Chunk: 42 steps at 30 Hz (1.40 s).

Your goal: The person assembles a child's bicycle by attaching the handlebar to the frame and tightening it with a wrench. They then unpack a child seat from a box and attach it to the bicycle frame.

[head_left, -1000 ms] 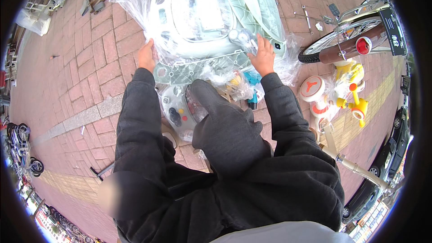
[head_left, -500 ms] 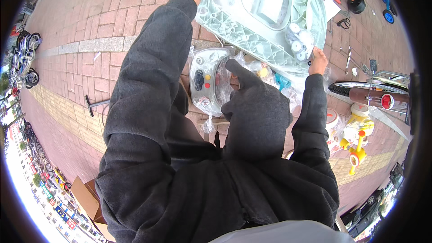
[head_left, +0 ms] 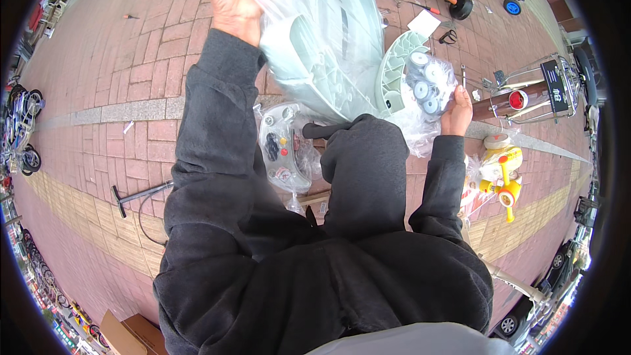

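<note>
My left hand (head_left: 238, 5) is closed on the edge of a large pale green moulded plastic part (head_left: 309, 59), wrapped in clear film and tilted up over my knees. To its right, my right hand (head_left: 457, 113) grips a clear plastic bag with several small grey-white wheels (head_left: 427, 82). Beside that bag is a curved, ribbed pale green plastic piece (head_left: 392, 69); its lower end is hidden by film. Below the large part lies a bagged grey toy control panel (head_left: 284, 148) with red and yellow buttons, close to my leg.
A bagged yellow toy part (head_left: 503, 177) lies right of my forearm, near a bicycle's rear rack (head_left: 559, 85). A hand pump (head_left: 141, 196) lies at left. White paper (head_left: 424, 23) and a wrench (head_left: 463, 75) rest on the brick paving. An open cardboard box (head_left: 135, 335) stands lower left.
The large part has swung left and tilted more upright, with my left hand moving left. The curved piece and wheel bag now appear apart from it at right, my right hand slightly lower.
</note>
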### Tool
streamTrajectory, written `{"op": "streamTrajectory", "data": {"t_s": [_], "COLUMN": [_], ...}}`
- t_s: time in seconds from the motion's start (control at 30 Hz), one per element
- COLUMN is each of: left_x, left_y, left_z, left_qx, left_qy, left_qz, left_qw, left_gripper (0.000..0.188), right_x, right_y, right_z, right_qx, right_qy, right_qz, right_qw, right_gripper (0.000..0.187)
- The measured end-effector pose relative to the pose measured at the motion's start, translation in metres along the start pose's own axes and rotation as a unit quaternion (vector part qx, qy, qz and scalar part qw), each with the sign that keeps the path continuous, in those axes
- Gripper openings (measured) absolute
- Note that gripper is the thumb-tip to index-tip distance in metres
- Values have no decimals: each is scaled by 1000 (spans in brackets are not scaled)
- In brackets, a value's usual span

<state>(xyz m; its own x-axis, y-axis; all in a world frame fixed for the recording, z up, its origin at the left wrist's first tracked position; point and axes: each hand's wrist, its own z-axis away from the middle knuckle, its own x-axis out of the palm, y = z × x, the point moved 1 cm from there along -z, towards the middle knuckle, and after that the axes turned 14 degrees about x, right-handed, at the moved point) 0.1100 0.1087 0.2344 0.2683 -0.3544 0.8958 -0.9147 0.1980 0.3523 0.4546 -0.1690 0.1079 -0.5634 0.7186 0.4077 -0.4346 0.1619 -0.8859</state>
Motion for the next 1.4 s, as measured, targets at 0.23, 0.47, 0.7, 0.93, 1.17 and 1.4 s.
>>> {"op": "streamTrajectory", "data": {"t_s": [0.23,0.47,0.7,0.93,1.17,1.4], "left_x": [59,41,-1,18,30,21], "left_y": [72,205,212,108,85,98], "left_z": [22,56,49,42,53,46], "left_qx": [31,-59,144,148,94,83], "left_qy": [-366,-351,-283,-118,-359,-346], "left_qz": [115,-67,9,119,22,57], "left_qw": [923,932,948,975,928,933], "left_gripper": [28,39,26,10,36,10], "right_x": [43,105,145,245,301,305], "right_y": [-64,-5,116,62,16,-22], "right_z": [40,-34,-125,-14,22,13], "right_qx": [-89,40,-52,62,-71,-73], "right_qy": [36,-48,-105,-466,-468,-453], "right_qz": [-49,-12,489,340,243,324], "right_qw": [994,998,864,815,847,827], "right_gripper": [8,8,16,53,64,84]}}
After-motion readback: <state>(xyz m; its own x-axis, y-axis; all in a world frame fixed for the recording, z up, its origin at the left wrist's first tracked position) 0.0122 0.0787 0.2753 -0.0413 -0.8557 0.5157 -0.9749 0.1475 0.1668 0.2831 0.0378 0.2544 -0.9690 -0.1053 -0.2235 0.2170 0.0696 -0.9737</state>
